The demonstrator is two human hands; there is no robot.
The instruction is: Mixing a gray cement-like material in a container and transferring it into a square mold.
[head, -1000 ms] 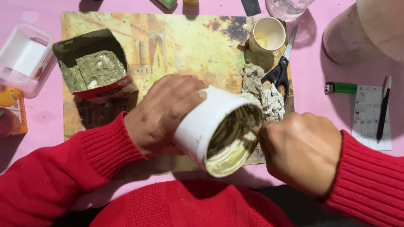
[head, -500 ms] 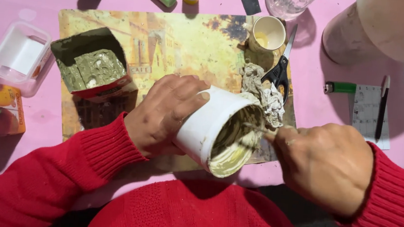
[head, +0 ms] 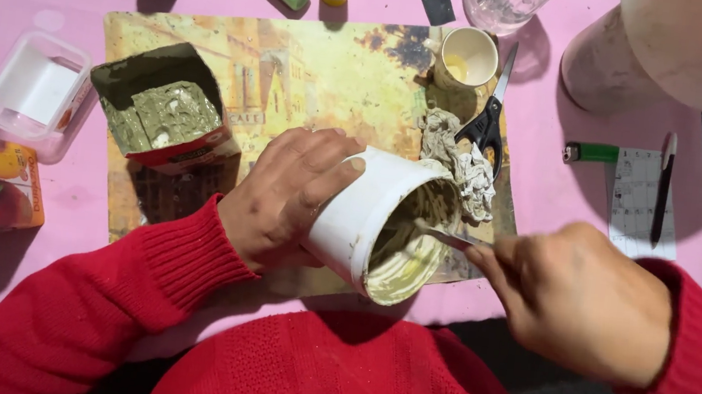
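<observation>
- My left hand wraps the tilted white tub at the placemat's near edge.
- My right hand pinches a thin blade inside the tub.
- I judge the tub light, rigid, paste-slick; grip its sidewall.

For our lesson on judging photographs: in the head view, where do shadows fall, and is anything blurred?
Head view: light is even; soft shadows fall beside the scissors and the cut carton. The right hand looks slightly soft; the left hand and the white tub are sharp.
</observation>
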